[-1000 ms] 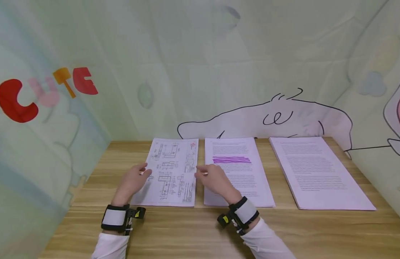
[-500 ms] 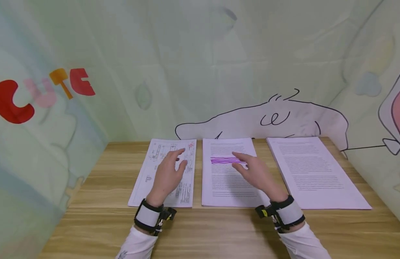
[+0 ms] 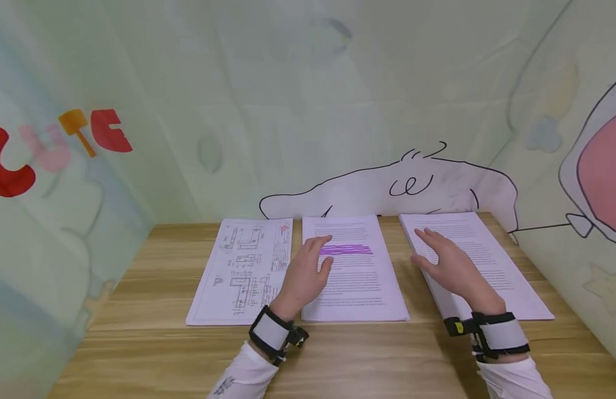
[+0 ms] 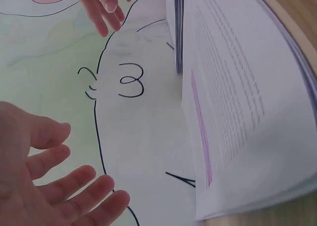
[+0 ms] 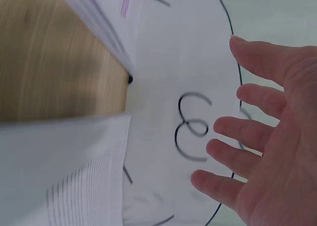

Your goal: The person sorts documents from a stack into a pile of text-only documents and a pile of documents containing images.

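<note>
Three stacks of paper lie side by side on the table. My left hand (image 3: 305, 274) hovers over the left edge of the middle stack (image 3: 357, 288), a printed text with purple scribbled lines across it. In the left wrist view this hand (image 4: 59, 181) has its fingers spread with nothing in them. My right hand (image 3: 452, 266) is over the left side of the right-hand stack (image 3: 507, 277), which bears plain printed text. The right wrist view shows that hand (image 5: 267, 132) with fingers apart, holding nothing. The left stack (image 3: 213, 299) has a technical drawing on top, partly covered by my left wrist.
The wooden table (image 3: 153, 277) ends at a cloth backdrop (image 3: 238, 138) with cartoon drawings and coloured letters. Bare wood strips separate the stacks. A strap with a small camera (image 3: 275, 332) sits on my left wrist, another strap (image 3: 502, 332) on my right.
Both hands have moved to the right: the left from the drawing stack to the middle stack, the right from the middle stack to the right-hand one. The stacks stay in place.
</note>
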Tool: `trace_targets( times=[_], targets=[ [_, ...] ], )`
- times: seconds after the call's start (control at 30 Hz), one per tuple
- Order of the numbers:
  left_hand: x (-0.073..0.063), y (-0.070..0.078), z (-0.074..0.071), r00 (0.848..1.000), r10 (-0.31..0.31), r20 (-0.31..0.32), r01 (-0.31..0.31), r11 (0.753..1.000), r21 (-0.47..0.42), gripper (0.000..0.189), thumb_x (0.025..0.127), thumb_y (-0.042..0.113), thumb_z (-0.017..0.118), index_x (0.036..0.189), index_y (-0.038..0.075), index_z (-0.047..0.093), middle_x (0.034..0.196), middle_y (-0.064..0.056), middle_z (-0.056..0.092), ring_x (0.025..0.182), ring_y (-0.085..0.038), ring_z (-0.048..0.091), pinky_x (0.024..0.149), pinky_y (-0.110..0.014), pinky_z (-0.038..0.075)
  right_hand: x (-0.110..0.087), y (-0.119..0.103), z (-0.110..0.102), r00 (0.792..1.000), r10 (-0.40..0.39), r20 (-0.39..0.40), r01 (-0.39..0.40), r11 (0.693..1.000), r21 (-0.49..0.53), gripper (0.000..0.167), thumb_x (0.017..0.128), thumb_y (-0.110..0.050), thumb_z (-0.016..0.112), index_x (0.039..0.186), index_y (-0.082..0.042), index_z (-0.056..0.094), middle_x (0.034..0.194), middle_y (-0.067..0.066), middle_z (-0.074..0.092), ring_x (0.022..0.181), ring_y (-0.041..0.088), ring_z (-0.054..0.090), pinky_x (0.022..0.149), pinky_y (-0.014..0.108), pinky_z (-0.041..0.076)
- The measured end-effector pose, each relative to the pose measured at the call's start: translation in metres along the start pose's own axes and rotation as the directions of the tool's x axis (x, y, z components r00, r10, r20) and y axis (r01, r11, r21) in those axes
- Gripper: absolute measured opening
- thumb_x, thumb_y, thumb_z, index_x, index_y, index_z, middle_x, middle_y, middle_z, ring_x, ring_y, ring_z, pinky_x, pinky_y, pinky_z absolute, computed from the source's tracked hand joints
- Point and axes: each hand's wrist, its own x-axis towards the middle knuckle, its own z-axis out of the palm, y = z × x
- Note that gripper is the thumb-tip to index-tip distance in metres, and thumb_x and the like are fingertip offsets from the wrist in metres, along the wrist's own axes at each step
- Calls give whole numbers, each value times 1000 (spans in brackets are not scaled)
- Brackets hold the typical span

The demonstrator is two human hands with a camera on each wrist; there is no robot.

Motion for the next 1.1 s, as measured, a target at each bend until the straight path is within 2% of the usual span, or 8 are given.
trace_targets(
  times=[0.17, 0.3, 0.53, 0.67, 0.8, 0.9, 1.03, 1.1],
  targets=[
    [2, 15, 24, 995, -36, 98, 44, 995, -85, 56, 101, 21, 53, 153, 11, 35, 148, -12, 50, 129, -26, 56, 106, -40, 48, -5, 30, -4, 996, 78, -35, -79, 996, -28, 76, 95, -39, 64, 150, 3, 34, 151, 40, 29, 136, 60, 30, 108, 72, 27],
    [5, 27, 43, 989, -30, 142, 52, 988, -147, 57, 100, 20, 53, 153, 11, 34, 144, -13, 52, 122, -26, 59, 101, -39, 50, -10, 57, -4, 989, 147, -20, -147, 989, -33, 86, 94, -48, 61, 153, 5, 26, 153, 42, 22, 138, 61, 24, 107, 74, 24],
    [10, 40, 76, 986, -20, 163, 33, 996, -81, 52, 99, 20, 54, 149, 12, 41, 143, -12, 52, 132, -24, 53, 110, -36, 44, -20, 95, -4, 976, 216, -8, -216, 976, -21, 99, 92, -55, 61, 154, 7, 16, 151, 47, 16, 137, 65, 19, 104, 76, 22],
    [13, 48, 92, 981, -30, 192, 47, 995, -83, 50, 99, 20, 54, 148, 12, 44, 143, -11, 53, 131, -23, 54, 109, -34, 45, -23, 107, -1, 967, 256, 11, -255, 967, -21, 103, 91, -57, 61, 154, 9, 13, 149, 49, 14, 137, 66, 16, 104, 77, 20],
    [13, 63, 105, 969, -33, 243, 57, 994, -91, 49, 99, 21, 52, 147, 13, 45, 143, -8, 55, 131, -19, 55, 108, -29, 45, -24, 117, 6, 949, 311, 54, -309, 951, -28, 106, 90, -60, 59, 152, 12, 12, 147, 51, 11, 136, 69, 13, 104, 80, 18],
    [12, 75, 113, 959, -39, 282, 76, 990, -121, 49, 99, 24, 52, 147, 14, 46, 144, -6, 56, 132, -16, 54, 109, -26, 44, -26, 124, 9, 935, 351, 47, -350, 936, -36, 105, 91, -62, 57, 151, 13, 13, 146, 53, 10, 134, 70, 14, 102, 80, 19],
    [12, 87, 123, 945, -64, 320, 128, 975, -183, 48, 99, 26, 54, 146, 16, 49, 144, -3, 57, 134, -15, 53, 109, -26, 43, -32, 134, 9, 911, 410, 35, -410, 912, 4, 103, 93, -62, 54, 151, 14, 14, 146, 53, 10, 133, 70, 16, 102, 79, 22],
    [13, 91, 128, 941, -74, 331, 146, 969, -200, 48, 98, 27, 55, 145, 17, 50, 141, -1, 59, 130, -12, 55, 105, -25, 45, -35, 137, 7, 895, 442, 56, -444, 896, 33, 104, 94, -62, 52, 150, 15, 12, 146, 52, 11, 133, 69, 16, 103, 78, 22]
  ],
)
